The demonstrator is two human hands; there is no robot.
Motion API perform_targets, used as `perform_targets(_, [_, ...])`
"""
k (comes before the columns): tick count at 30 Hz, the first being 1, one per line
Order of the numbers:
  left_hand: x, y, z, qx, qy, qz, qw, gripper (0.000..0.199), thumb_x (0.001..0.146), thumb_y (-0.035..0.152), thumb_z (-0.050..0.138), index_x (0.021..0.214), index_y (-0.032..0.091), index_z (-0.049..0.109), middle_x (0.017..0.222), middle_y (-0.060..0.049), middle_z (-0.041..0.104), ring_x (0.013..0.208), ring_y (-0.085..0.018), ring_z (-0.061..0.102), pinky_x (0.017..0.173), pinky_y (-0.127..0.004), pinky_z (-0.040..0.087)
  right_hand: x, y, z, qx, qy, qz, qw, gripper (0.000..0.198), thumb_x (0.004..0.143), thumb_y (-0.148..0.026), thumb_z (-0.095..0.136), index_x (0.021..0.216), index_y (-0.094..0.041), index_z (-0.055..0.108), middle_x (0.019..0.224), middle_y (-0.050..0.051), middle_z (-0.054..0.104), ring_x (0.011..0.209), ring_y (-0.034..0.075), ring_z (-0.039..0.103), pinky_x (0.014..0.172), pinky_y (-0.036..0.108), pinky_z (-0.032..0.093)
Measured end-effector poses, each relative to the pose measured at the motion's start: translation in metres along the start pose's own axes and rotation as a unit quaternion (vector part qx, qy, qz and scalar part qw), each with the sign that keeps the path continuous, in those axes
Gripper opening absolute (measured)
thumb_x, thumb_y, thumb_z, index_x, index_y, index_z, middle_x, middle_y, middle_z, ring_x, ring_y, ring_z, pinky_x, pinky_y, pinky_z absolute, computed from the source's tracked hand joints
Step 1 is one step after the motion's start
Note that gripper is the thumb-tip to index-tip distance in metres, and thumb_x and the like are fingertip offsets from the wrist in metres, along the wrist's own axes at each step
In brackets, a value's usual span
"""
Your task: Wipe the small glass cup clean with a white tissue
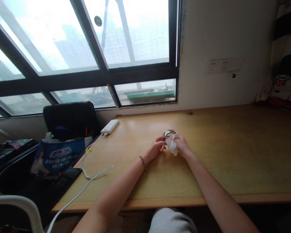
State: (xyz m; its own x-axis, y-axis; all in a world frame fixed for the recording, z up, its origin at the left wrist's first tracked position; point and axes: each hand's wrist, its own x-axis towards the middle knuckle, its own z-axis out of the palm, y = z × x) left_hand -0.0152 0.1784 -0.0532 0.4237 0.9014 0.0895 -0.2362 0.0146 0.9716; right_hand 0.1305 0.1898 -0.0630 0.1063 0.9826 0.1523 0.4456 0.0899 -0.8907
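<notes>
A shiny, ring-shaped metal band [169, 132], like a bracelet or watch strap, is held up just above the table; its exact kind is too small to tell. My left hand [157, 146] has its fingers closed on the band's left side. On the other side, my right hand [183, 146] pinches a crumpled white tissue [172, 146] against the band. The tissue hangs down between the two hands and hides part of the ring. A chain bracelet [143, 162] circles my left wrist.
Both hands are over the yellowish wooden table [232, 155]. A white power bank [110, 127] lies at its left edge, with a white cable [94, 176] looping toward me. Left of the table, a blue bag [60, 155] stands by a black chair [71, 115].
</notes>
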Motion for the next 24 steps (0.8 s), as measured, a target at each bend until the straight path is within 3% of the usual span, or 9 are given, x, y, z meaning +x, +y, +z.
perform_targets(2, [0.0, 0.002, 0.002, -0.009, -0.007, 0.007, 1.0, 0.047, 0.068, 0.025, 0.054, 0.114, 0.016, 0.051, 0.087, -0.005, 0.06, 0.04, 0.0, 0.035, 0.059, -0.024, 0.044, -0.001, 0.0, 0.001, 0.04, 0.006, 0.024, 0.999, 0.027, 0.073, -0.029, 0.041, 0.08, -0.015, 0.063, 0.067, 0.006, 0.065, 0.062, 0.018, 0.058, 0.049, 0.022, 0.04])
perform_targets(5, [-0.001, 0.003, 0.007, 0.01, 0.009, 0.021, 1.0, 0.054, 0.067, 0.026, 0.06, 0.119, 0.022, 0.045, 0.115, -0.008, 0.05, 0.05, -0.002, 0.044, 0.061, -0.023, 0.045, -0.002, -0.001, 0.002, 0.101, 0.03, 0.057, 0.993, 0.021, 0.07, -0.026, 0.043, 0.078, -0.016, 0.06, 0.071, 0.005, 0.065, 0.067, 0.018, 0.059, 0.051, 0.022, 0.042])
perform_targets(9, [-0.001, 0.0, 0.015, 0.048, 0.004, 0.023, 0.999, 0.053, 0.067, 0.029, 0.063, 0.116, 0.018, 0.047, 0.111, -0.009, 0.053, 0.074, -0.012, 0.055, 0.066, -0.022, 0.044, -0.005, -0.002, 0.008, 0.216, 0.043, 0.074, 0.973, 0.019, 0.065, -0.023, 0.047, 0.082, -0.018, 0.054, 0.08, 0.005, 0.064, 0.073, 0.018, 0.059, 0.058, 0.023, 0.046])
perform_targets(13, [0.003, -0.007, 0.018, 0.032, -0.005, 0.042, 0.999, 0.047, 0.069, 0.028, 0.062, 0.112, 0.014, 0.049, 0.105, -0.009, 0.056, 0.092, -0.018, 0.053, 0.078, -0.026, 0.043, -0.01, -0.006, 0.017, 0.387, 0.03, 0.066, 0.919, 0.034, 0.057, -0.021, 0.057, 0.089, -0.02, 0.046, 0.085, 0.003, 0.062, 0.069, 0.017, 0.06, 0.06, 0.028, 0.049])
perform_targets(17, [0.007, -0.013, 0.013, 0.039, 0.017, 0.047, 0.998, 0.059, 0.061, 0.02, 0.067, 0.115, 0.015, 0.044, 0.097, -0.008, 0.058, 0.083, -0.017, 0.055, 0.07, -0.025, 0.045, -0.015, -0.018, 0.014, 0.485, -0.002, 0.089, 0.87, 0.045, 0.052, -0.022, 0.064, 0.093, -0.021, 0.045, 0.083, 0.002, 0.062, 0.067, 0.019, 0.061, 0.061, 0.033, 0.05])
perform_targets(21, [0.005, -0.013, 0.01, 0.049, 0.028, 0.02, 0.998, 0.059, 0.062, 0.017, 0.062, 0.118, 0.017, 0.043, 0.092, -0.007, 0.058, 0.067, -0.012, 0.055, 0.052, -0.018, 0.042, -0.017, -0.029, 0.0, 0.501, -0.068, 0.105, 0.856, 0.032, 0.064, -0.038, 0.056, 0.087, -0.015, 0.053, 0.082, 0.01, 0.064, 0.072, 0.022, 0.062, 0.063, 0.033, 0.05])
perform_targets(24, [0.004, -0.011, 0.011, 0.04, 0.01, 0.001, 0.999, 0.064, 0.06, 0.014, 0.057, 0.122, 0.02, 0.04, 0.095, -0.007, 0.058, 0.056, -0.007, 0.051, 0.043, -0.015, 0.035, -0.015, -0.029, -0.006, 0.512, -0.047, 0.134, 0.847, 0.032, 0.067, -0.042, 0.05, 0.081, -0.014, 0.055, 0.079, 0.01, 0.065, 0.07, 0.022, 0.062, 0.06, 0.031, 0.05])
